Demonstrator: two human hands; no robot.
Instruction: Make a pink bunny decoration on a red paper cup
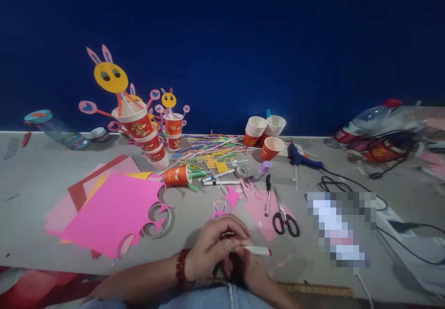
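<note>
My left hand (210, 246), with a beaded bracelet at the wrist, is curled near the table's front edge, its fingertips meeting those of my right hand (248, 265). What my left fingers pinch is too small and shadowed to make out. From my right hand a white marker (257, 250) with a red end points to the right. Just beyond my fingers lies a small pink rabbit-face cutout (219, 210). Pink paper scraps (260, 211) are spread behind my right hand, with black-handled scissors (285, 224) at their right.
Coloured paper sheets (111, 211) and a tape roll (157, 221) lie left. Rabbit figures stand in stacked cups (139, 128) behind them. Straws (215, 147), a tipped cup (176, 175) and pens fill the middle. A glue gun (304, 158), cables and a bottle (365, 119) are right.
</note>
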